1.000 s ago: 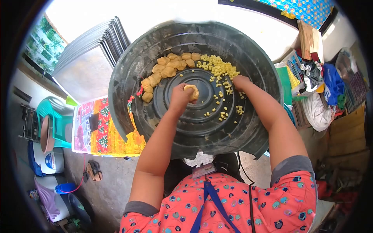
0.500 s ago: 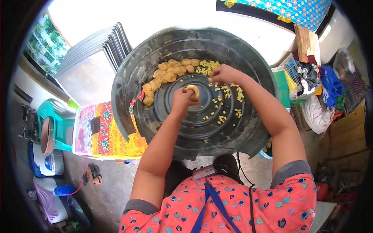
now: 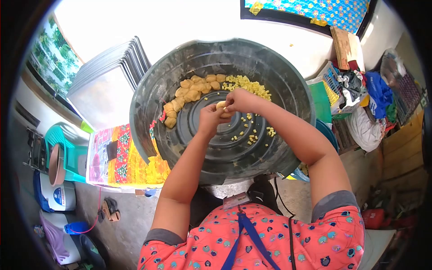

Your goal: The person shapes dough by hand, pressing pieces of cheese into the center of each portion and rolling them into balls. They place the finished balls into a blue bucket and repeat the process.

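Note:
My left hand is closed around a small piece of pale dough, held up over the middle of a large dark round basin. At the same piece, the fingers of my right hand are pinched together on its edge. Whether a cube is between them is hidden. Several smooth dough balls sit in a curved row along the basin's far left side. Beside them, on the far right side, lies a heap of small yellow cubes, with more cubes scattered on the basin floor below my right hand.
Left of the basin, a stack of metal trays leans by the wall, above a colourfully covered surface. A green plastic chair stands farther left. To the right are a blue tub and a basket with cloths and bags.
My right hand has moved left from the yellow cubes to the dough piece in my left hand. The view has shifted slightly.

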`<state>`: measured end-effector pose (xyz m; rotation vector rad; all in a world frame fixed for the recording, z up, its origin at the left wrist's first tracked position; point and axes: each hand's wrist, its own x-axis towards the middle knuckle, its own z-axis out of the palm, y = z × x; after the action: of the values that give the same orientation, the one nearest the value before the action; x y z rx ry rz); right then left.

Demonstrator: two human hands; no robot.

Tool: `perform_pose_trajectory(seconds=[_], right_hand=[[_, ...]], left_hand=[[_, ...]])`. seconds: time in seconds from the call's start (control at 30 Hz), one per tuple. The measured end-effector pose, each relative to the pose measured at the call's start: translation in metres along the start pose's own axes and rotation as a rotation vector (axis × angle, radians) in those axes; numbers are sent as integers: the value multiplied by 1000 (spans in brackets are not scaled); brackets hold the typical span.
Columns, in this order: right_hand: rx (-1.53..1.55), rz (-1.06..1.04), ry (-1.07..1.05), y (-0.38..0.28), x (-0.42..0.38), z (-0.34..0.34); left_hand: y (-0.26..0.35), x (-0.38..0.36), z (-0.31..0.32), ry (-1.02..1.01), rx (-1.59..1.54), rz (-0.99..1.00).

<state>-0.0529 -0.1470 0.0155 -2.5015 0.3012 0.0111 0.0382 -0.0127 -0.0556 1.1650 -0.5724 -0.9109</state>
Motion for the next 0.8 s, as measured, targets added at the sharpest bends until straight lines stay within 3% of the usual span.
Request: perform_pose_trajectory(seconds=[0.1,0.2,0.3,0.5,0.6,0.8], right_hand=[[-23,-1,63,3,1,1],[69,-49,306,9,-5,9],[532,200,-80,15,-7,3],[393,233,45,13,-2,7],[77,94,274,16,0,15],[137,-5,343,4,-7,21]], left_hand=[[4,-1,0,-33,2,-2],[5,-1,-4,-82,10,-5],[6,-2,-5,-152,46,-44],[11,-9,-3,-197,92,-28],[9,-8,0,-207,35,-38],[10,-7,-10,-85,-159,-156]])
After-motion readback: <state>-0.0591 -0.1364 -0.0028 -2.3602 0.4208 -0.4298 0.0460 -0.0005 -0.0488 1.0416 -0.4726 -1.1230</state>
